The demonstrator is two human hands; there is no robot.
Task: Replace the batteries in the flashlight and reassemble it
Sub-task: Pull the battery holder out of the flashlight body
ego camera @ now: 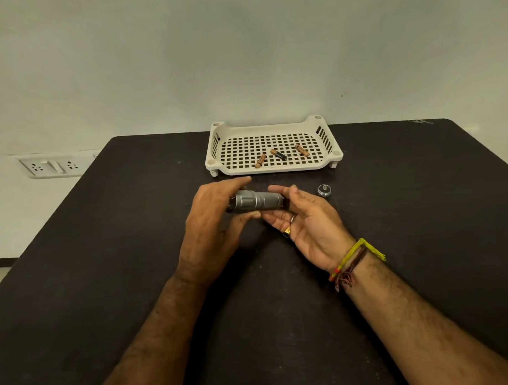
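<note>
A silver flashlight body (256,202) lies sideways between my two hands, just above the black table (129,274). My left hand (208,228) grips its wider head end with thumb and fingers. My right hand (309,223), palm up, cradles the tail end on its fingers. The tail end looks uncapped. The flashlight's round tail cap (324,190) with a spring sits on the table to the right of my hands. Three small copper-and-black batteries (278,154) lie in a white perforated tray (217,146) behind the flashlight.
The tray stands near the table's far edge, against a pale wall. A white socket panel (52,165) is on the wall at the left, beyond the table's left edge. Dark tabletop stretches on both sides of my forearms.
</note>
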